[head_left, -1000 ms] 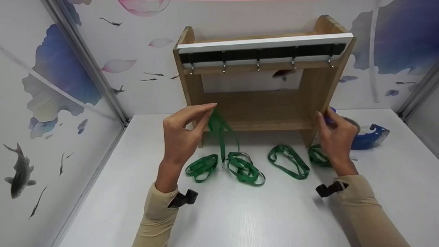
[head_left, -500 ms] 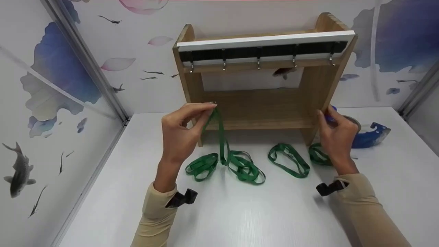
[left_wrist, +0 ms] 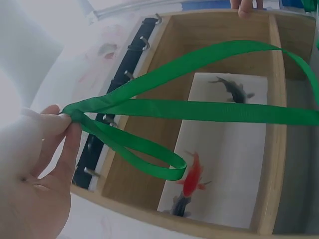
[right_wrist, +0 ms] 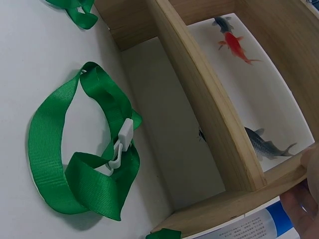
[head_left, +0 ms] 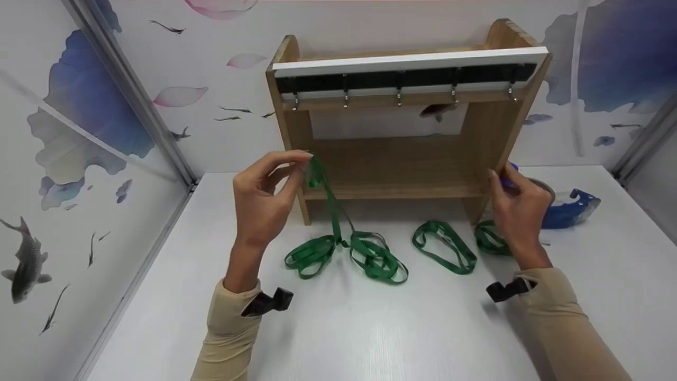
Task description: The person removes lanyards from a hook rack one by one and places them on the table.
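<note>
My left hand (head_left: 267, 198) pinches a green lanyard (left_wrist: 199, 108) between thumb and fingertips, in front of the rack's left side. From the pinch its straps run down to the table, and a short loop hangs loose in the left wrist view. With thumb and fingers my right hand (head_left: 522, 214) grips the right side panel of a wooden rack (head_left: 386, 185). A row of small metal hooks (head_left: 399, 99) on a black strip spans the rack's upper front. Another green lanyard (right_wrist: 47, 154), with a white plastic clip (right_wrist: 125, 134), lies before the rack.
Coiled green lanyards lie along the rack's front, one at left (head_left: 317, 247), one at the middle (head_left: 382, 274) and one by the right wrist (head_left: 489, 241). A blue object (head_left: 566, 216) and a roll's rim (head_left: 545, 186) sit behind the right hand. Patterned walls enclose the table.
My left hand has moved left and slightly up with the lanyard, drawing its straps to a slant. The right hand keeps its place on the rack.
</note>
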### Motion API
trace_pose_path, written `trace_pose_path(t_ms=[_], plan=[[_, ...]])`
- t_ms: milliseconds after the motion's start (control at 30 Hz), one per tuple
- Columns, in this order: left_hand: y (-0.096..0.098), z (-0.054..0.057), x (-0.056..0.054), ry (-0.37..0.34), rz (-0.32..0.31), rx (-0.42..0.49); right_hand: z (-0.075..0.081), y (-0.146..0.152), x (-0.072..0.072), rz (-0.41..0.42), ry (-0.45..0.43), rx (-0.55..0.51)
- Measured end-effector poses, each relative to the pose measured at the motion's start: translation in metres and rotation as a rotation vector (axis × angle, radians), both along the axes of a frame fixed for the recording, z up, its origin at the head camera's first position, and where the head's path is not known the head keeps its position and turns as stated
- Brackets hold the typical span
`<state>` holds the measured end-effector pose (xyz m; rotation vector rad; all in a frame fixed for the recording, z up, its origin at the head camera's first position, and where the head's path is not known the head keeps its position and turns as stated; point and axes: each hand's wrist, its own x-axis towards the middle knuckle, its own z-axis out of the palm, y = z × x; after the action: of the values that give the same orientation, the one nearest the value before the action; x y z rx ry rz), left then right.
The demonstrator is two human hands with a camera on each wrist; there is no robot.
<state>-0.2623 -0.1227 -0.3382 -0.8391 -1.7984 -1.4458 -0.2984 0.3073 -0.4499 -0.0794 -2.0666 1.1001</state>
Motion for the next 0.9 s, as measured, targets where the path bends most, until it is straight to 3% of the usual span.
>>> trace_pose_path(t_ms=[200, 467, 667, 900], plan=[[-0.018, -0.003, -0.004, -0.006, 0.051, 0.036, 0.001, 0.000, 0.000, -0.006, 0.001, 0.003], [-0.057, -0.015, -0.009, 0.001, 0.139, 0.047, -0.003, -0.003, -0.002, 0.018, 0.039, 0.000], [-0.085, -0.022, -0.013, 0.014, 0.180, 0.131, -0.003, -0.004, -0.001, 0.014, 0.019, -0.002], [-0.104, -0.028, -0.019, -0.044, 0.244, 0.114, 0.000, -0.001, 0.000, 0.007, 0.027, -0.002]])
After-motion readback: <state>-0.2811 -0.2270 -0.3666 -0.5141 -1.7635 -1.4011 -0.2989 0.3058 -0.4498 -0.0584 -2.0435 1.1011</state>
